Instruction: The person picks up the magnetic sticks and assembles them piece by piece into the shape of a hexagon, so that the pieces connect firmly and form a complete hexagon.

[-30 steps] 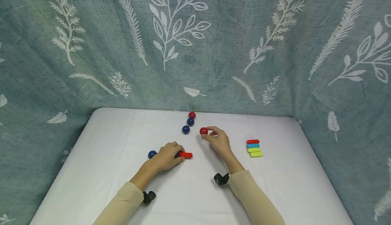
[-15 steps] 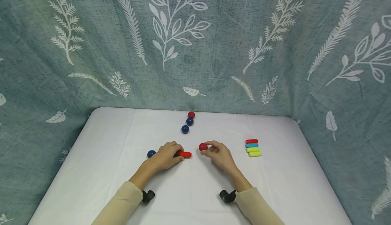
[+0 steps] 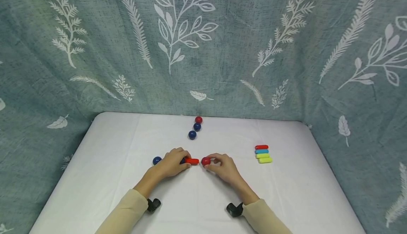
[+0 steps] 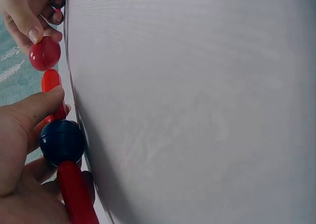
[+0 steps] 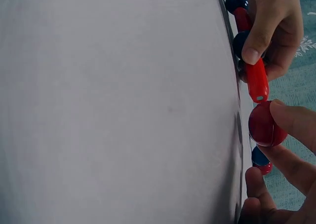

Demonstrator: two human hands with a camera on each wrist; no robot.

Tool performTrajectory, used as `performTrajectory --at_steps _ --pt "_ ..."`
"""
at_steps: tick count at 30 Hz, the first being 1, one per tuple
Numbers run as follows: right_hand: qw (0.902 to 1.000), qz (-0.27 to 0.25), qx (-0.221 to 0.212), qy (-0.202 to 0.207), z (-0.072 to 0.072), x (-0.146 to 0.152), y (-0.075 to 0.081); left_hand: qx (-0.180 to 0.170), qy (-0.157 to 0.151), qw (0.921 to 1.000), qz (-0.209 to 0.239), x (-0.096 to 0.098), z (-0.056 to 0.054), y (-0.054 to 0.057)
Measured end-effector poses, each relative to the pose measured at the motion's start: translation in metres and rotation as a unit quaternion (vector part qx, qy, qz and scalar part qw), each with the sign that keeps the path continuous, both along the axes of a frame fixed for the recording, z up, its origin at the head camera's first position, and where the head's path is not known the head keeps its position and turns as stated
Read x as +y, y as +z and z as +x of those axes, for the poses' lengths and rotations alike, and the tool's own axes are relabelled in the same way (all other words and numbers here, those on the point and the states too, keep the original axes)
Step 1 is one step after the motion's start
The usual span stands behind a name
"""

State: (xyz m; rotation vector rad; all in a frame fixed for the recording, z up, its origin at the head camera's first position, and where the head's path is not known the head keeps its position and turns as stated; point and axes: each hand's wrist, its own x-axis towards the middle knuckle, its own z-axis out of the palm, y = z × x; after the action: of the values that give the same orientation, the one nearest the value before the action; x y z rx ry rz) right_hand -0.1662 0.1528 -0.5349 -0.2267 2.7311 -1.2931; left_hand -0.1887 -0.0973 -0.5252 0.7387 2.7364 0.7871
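Note:
My left hand (image 3: pixel 173 161) grips a red rod (image 3: pixel 192 161), its thumb lying along it. In the left wrist view a blue ball (image 4: pixel 62 141) joins this rod to a second red rod (image 4: pixel 76 192). Another blue ball (image 5: pixel 237 2) caps the chain's far left end; in the head view the hand hides most of the middle. Between thumb and fingers my right hand (image 3: pixel 224 168) pinches a red ball (image 3: pixel 205 161). That ball is right by the rod's free end, which shows a small hole in the right wrist view.
Toward the back of the white table (image 3: pixel 105 191) lie two blue balls (image 3: pixel 192 135) and a red ball (image 3: pixel 198 120) in a slanted line. A red rod (image 3: pixel 261 147), a blue rod (image 3: pixel 261 151) and two yellow-green rods (image 3: pixel 265 160) lie side by side at the right.
My right hand has brought the red ball toward me from farther back, then left toward the red rod's end. The left hand stays in place with the chain.

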Motion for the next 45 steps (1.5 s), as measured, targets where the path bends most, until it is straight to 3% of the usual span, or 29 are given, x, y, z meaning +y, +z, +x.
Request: performTrajectory --at_steps 6,21,27,36,45 --pt "0.9996 0.028 0.000 -0.008 0.002 -0.005 -0.005 -0.006 0.006 1.0000 0.003 0.000 0.000 -0.001" --pt "0.9991 0.039 0.014 0.002 0.001 -0.012 0.000 -0.013 0.006 0.9998 0.010 0.000 0.000 0.001" --pt "0.9990 0.039 0.023 0.000 0.001 -0.014 0.000 0.001 0.009 1.0000 0.003 0.002 -0.001 0.001" --pt "0.9985 0.043 0.033 0.005 0.000 -0.023 -0.003 0.010 -0.018 0.9998 0.003 0.008 0.001 0.004" --pt "0.9985 0.036 0.040 0.009 -0.001 -0.032 -0.002 0.018 -0.013 0.9997 0.001 0.008 -0.001 0.002"
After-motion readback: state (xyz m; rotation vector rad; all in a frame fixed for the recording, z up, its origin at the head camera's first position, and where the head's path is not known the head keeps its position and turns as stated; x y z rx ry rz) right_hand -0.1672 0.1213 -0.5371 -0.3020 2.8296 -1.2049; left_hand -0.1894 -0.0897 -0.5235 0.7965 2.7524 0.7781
